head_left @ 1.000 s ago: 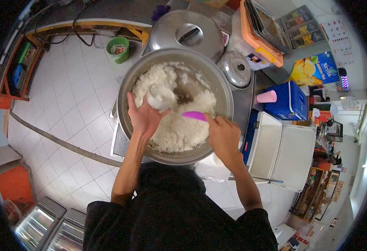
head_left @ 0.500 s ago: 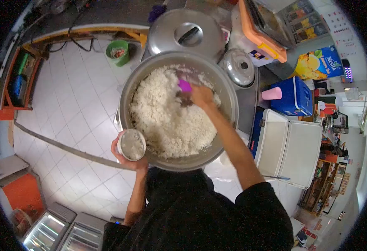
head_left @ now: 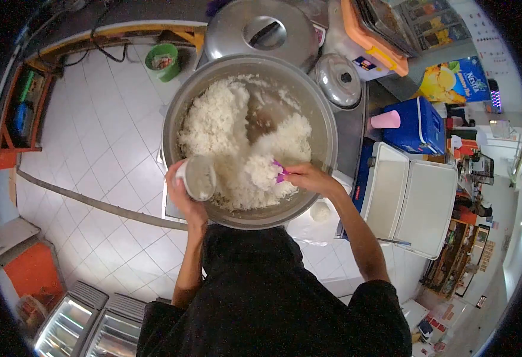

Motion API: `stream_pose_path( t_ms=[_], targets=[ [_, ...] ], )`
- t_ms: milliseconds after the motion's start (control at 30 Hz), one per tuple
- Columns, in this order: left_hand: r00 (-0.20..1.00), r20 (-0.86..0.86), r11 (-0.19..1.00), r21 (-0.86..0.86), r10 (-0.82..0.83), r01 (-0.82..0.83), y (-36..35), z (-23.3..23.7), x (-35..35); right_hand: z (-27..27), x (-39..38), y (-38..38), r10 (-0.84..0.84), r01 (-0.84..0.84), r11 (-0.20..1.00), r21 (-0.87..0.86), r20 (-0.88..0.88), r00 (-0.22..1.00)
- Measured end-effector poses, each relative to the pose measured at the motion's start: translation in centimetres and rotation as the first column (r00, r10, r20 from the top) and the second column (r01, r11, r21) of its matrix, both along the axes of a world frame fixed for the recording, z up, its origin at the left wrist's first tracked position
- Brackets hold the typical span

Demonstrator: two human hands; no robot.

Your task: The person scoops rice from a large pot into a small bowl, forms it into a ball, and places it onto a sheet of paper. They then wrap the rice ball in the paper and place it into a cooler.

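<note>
I am working over a big metal pot (head_left: 323,128), which is standing on the metal table (head_left: 350,134) and is reaching up to its near edge, close to my body. The work is seeming to me well begun but not finished: toward the far side of the pot the bottom is showing through, while much rice (head_left: 213,125) is lying along the left wall and over the near half. How much rice was taken out and how much was only pushed aside, I cannot tell. Inside the white cup (head_left: 200,178) only some rice is showing, clinging to the wall, so I am judging that it is not filled; a heaped portion (head_left: 262,171) is sitting on the purple scoop (head_left: 280,171), apart from the cup. My left hand (head_left: 182,199) is closing around the outside of the cup, holding it above the near left rim of the pot, with its mouth leaning a little toward the rice. My right hand (head_left: 308,177) is coming in from the near right side, the forearm crossing over the rim, and its fingers are pressing together on the handle of the scoop. The scoop is pointing leftward, low over the near half of the rice, and both hands are lying well apart.
</note>
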State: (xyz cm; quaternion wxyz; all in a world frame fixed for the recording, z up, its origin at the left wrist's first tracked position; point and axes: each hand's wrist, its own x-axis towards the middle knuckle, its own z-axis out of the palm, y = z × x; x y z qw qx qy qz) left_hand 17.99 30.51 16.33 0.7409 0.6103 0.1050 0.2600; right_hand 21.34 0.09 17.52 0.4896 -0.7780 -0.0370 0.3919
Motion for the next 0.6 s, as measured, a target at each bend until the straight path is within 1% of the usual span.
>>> stream_pose_path(
  t_ms=[33, 67, 100, 133, 167, 200, 233, 267, 300, 333, 367, 400, 433, 467, 500, 533, 567, 600],
  targets=[
    [0.973, -0.175, 0.974, -0.195, -0.15, 0.115, -0.3, 0.8, 0.5, 2.1, -0.3, 0.2, -0.054, 0.054, 0.998, 0.015, 0.013, 0.998],
    [0.893, -0.311, 0.898, -0.398, -0.325, 0.188, -0.6, 1.2, 1.0, 4.2, -0.7, 0.3, -0.107, 0.106, 0.994, 0.03, 0.024, 0.994],
    [0.807, -0.353, 0.824, -0.504, -0.472, 0.261, -0.7, 1.2, 1.7, 6.1, -1.2, 0.8, -0.107, 0.106, 0.994, 0.026, 0.037, 0.994],
    [0.812, -0.34, 0.821, -0.503, -0.475, 0.269, -1.4, 1.4, 2.5, 7.9, -1.8, 1.7, -0.148, 0.177, 0.978, -0.113, 0.226, 0.963],
    [0.739, -0.353, 0.762, -0.56, -0.574, 0.324, -2.5, 1.9, 3.3, 8.8, -2.4, 2.7, -0.157, 0.27, 0.934, -0.232, 0.412, 0.898],
    [0.655, -0.357, 0.695, -0.615, -0.666, 0.371, -3.6, 2.4, 4.1, 8.9, -3.0, 4.0, -0.157, 0.275, 0.933, -0.232, 0.425, 0.891],
    [0.656, -0.345, 0.691, -0.613, -0.671, 0.384, -4.8, 2.9, 4.8, 8.8, -3.5, 5.8, 0.112, 0.307, 0.787, -0.534, 0.614, 0.781],
    [0.596, -0.306, 0.595, -0.711, -0.743, 0.376, -6.2, 3.3, 5.5, 8.6, -4.2, 7.8, 0.418, 0.409, 0.534, -0.74, 0.651, 0.633],
    [0.532, -0.255, 0.488, -0.795, -0.808, 0.361, -7.3, 3.6, 6.2, 7.3, -4.9, 9.8, 0.414, 0.427, 0.527, -0.735, 0.661, 0.626],
    [0.512, -0.276, 0.503, -0.775, -0.813, 0.382, -8.1, 3.0, 6.2, 5.3, -6.4, 11.8, 0.482, 0.441, 0.444, -0.78, 0.623, 0.616],
    [0.494, -0.255, 0.462, -0.811, -0.831, 0.36, -8.5, 2.1, 6.4, 4.3, -6.9, 12.6, 0.548, 0.463, 0.359, -0.811, 0.584, 0.598],
    [0.481, -0.231, 0.421, -0.843, -0.846, 0.335, -8.7, 1.6, 6.7, 4.6, -6.6, 12.1, 0.546, 0.478, 0.352, -0.805, 0.591, 0.594],
    [0.479, -0.223, 0.418, -0.839, -0.849, 0.349, -8.6, 1.7, 6.9, 5.1, -6.0, 11.2, 0.556, 0.441, 0.424, -0.791, 0.612, 0.562],
    [0.488, -0.172, 0.363, -0.872, -0.856, 0.329, -8.3, 1.6, 6.7, 5.6, -5.9, 10.4, 0.553, 0.396, 0.494, -0.774, 0.631, 0.544],
    [0.495, -0.126, 0.307, -0.902, -0.86, 0.302, -8.0, 1.5, 6.1, 6.4, -5.8, 9.2, 0.538, 0.402, 0.493, -0.772, 0.633, 0.556],
    [0.487, -0.128, 0.307, -0.9, -0.864, 0.308, -7.8, 1.4, 6.0, 7.6, -5.0, 7.6, 0.493, 0.397, 0.578, -0.713, 0.693, 0.526],
    [0.492, -0.09, 0.276, -0.906, -0.866, 0.321, -7.7, 1.2, 6.0, 8.9, -4.6, 6.3, 0.45, 0.385, 0.657, -0.648, 0.747, 0.489],
    [0.515, -0.046, 0.249, -0.91, -0.856, 0.332, -7.3, 1.1, 6.1, 10.4, -4.5, 5.7, 0.464, 0.377, 0.662, -0.648, 0.749, 0.473]
  ],
)
